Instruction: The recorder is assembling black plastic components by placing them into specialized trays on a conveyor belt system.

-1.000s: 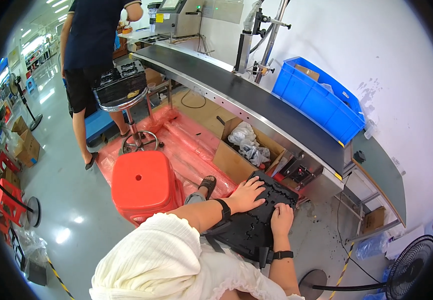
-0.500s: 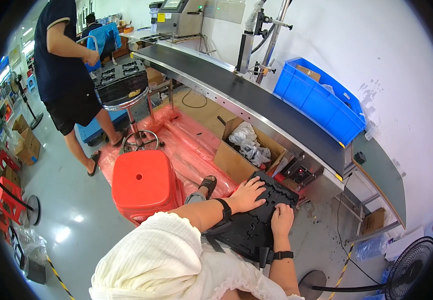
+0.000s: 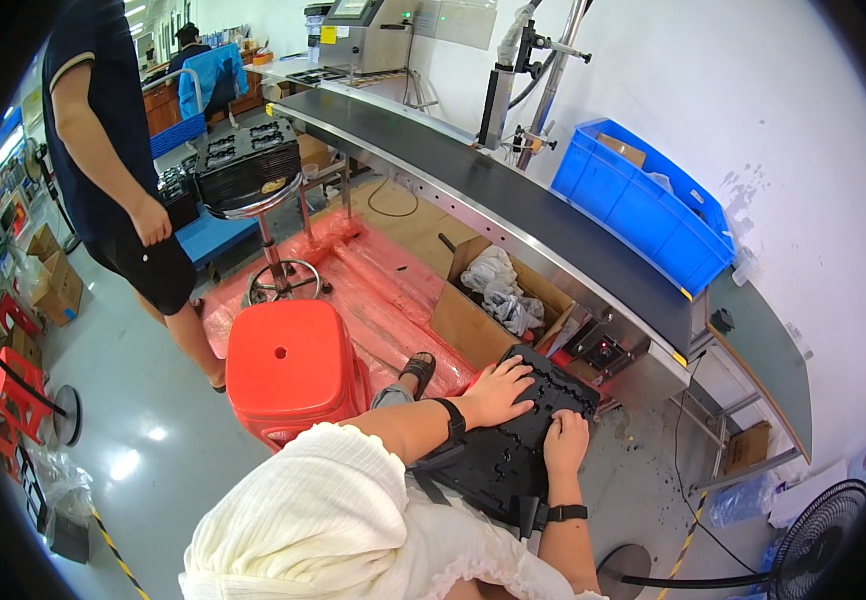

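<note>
Both my hands, left hand (image 3: 498,392) and right hand (image 3: 566,442), stay flat and apart on the black tray (image 3: 513,445) while the co-worker (image 3: 113,150) has walked closer, so my work hasn't advanced.

Both hands rest on a black moulded tray (image 3: 513,440) that lies across the seated person's lap. The left hand (image 3: 498,392) lies flat with spread fingers on the tray's upper left part; the right hand (image 3: 565,440) presses palm down near its right edge. Each wrist wears a black band. A red plastic stool (image 3: 288,370) stands just to the left. Beyond the tray an open cardboard box (image 3: 493,305) sits beside a long conveyor belt (image 3: 513,205), with a blue crate (image 3: 643,205) behind it. Another person (image 3: 118,170) stands at the left.
</note>
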The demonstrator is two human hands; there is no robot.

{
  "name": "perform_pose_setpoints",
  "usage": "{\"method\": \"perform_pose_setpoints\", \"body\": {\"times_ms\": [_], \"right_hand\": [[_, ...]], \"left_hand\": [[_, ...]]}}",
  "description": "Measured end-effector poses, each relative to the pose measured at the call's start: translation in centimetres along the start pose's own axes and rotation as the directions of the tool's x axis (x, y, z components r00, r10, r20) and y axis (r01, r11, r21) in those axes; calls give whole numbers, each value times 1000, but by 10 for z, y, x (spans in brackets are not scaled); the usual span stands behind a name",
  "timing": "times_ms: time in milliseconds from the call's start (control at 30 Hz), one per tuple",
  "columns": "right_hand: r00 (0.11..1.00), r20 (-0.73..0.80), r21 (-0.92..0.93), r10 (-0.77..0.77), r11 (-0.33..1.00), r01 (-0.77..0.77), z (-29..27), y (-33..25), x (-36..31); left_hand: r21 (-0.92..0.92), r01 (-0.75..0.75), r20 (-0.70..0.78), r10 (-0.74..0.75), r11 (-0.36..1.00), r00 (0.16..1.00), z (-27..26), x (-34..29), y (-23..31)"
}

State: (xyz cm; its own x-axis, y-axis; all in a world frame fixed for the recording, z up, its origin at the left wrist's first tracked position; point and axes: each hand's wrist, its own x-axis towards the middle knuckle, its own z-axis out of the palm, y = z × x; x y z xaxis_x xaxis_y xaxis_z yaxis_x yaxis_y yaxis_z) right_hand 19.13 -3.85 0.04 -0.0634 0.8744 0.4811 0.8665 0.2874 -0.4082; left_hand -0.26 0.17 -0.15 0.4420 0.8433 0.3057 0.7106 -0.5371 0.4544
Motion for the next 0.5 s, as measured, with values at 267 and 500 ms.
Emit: {"method": "perform_pose_setpoints", "body": {"times_ms": [267,500], "right_hand": [[1000,8,-15,-1,1000,1,0,1,-1],[1000,-3,-10,-17,1000,17,-2,2,-1]], "left_hand": [[-1,-1,-9,1,1000,1000,5,0,-2],[-2,0,-13,0,1000,1000,6,1,0]]}}
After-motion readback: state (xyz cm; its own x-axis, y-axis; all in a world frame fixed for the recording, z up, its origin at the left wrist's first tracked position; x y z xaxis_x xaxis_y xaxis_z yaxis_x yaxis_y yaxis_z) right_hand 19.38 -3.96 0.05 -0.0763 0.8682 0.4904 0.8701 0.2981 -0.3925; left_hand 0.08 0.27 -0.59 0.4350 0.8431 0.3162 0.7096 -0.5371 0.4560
